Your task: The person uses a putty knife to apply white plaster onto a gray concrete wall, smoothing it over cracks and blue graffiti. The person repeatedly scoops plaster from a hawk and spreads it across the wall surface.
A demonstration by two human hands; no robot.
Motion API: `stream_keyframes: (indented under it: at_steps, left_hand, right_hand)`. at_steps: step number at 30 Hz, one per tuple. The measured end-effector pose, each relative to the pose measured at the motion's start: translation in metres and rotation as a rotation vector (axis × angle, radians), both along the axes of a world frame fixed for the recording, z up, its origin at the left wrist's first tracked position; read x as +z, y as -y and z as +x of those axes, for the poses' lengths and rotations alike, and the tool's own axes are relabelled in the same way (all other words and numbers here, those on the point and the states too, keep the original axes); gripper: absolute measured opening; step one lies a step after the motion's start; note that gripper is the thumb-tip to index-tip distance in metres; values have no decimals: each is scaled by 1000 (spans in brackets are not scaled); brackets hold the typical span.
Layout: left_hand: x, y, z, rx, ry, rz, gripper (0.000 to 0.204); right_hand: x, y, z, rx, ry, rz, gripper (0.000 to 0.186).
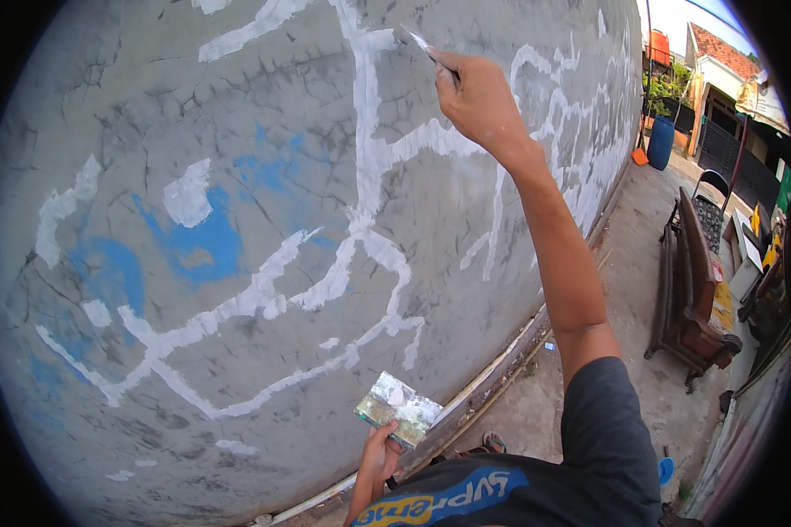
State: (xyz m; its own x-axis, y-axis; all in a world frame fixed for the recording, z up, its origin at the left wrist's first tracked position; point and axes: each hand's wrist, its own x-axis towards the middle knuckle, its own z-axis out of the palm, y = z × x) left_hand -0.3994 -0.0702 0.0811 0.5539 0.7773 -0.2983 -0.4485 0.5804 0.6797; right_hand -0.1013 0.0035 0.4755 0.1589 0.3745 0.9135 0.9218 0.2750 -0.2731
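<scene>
Raised high against the grey wall, my right hand is closed around a putty knife. Its thin pale blade points up and left, close to the end of a white filler streak; whether it touches the wall I cannot tell. The fingers hide its handle. Low in front of my body, my left hand grips the lower edge of a small rectangular board with worn green and white stains. A small lump of white putty lies on the board.
White filler bands branch over the cracked wall, which has blue paint patches. A pipe runs along the wall's foot. To the right stand a wooden bench, a blue barrel and a dark gate.
</scene>
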Motion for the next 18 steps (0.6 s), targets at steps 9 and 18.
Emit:
stream_keyframes:
  at_steps: [9, 18]
  left_hand:
    - [-2, 3, -5, -15, 8, -23, 48]
    - [6, 5, 0, -32, -5, 17, 49]
  right_hand:
    - [-52, -32, -19, -90, 87, 33, 37]
    - [30, -1, 14, -53, 148, -139, 38]
